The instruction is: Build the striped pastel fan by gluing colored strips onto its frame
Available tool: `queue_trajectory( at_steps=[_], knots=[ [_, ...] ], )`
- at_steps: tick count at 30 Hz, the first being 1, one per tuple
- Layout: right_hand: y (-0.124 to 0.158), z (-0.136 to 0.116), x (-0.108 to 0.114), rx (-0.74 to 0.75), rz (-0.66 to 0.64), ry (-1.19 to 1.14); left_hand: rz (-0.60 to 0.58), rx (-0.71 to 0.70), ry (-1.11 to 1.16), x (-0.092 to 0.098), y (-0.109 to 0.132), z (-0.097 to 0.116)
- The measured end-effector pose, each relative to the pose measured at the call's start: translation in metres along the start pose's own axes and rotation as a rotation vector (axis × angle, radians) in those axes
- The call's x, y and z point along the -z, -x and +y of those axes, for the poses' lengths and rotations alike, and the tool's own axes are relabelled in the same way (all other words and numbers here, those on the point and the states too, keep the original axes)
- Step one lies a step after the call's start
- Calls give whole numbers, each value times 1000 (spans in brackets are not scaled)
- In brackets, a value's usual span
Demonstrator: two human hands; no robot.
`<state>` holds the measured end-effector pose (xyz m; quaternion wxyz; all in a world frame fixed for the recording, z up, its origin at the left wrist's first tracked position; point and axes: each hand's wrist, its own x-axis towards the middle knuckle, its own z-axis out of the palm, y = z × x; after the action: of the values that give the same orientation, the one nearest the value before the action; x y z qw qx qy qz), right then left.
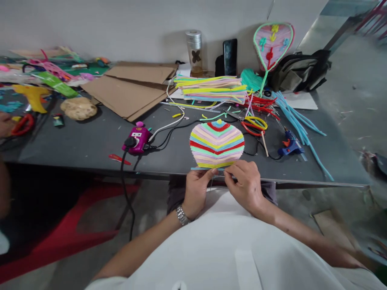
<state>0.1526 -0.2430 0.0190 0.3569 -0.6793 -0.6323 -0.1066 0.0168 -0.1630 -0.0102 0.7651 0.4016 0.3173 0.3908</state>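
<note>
Holding pipe-cleaner panel (217, 144), blue glue gun (289, 144) beside

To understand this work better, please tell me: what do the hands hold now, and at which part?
The left hand and right hand pinch a light blue pipe cleaner between their fingertips, along the lower edge of the striped pipe-cleaner panel.

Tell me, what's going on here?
A person at a grey table pinches a blue pipe cleaner between the left hand and right hand, along the bottom edge of a striped pipe-cleaner panel lying on the table. A blue glue gun lies to the right of the panel, and stacked multicoloured pipe cleaners sit behind it.
</note>
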Motion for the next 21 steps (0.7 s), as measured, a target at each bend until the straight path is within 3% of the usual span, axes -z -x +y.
queue_trajectory(
  at_steps=[6, 21],
  knots=[
    [2, 3, -2, 31, 5, 23, 70, 29, 24, -1, -1, -1],
    [4, 5, -8, 29, 25, -23, 49, 60, 49, -9, 1, 5]
  ],
)
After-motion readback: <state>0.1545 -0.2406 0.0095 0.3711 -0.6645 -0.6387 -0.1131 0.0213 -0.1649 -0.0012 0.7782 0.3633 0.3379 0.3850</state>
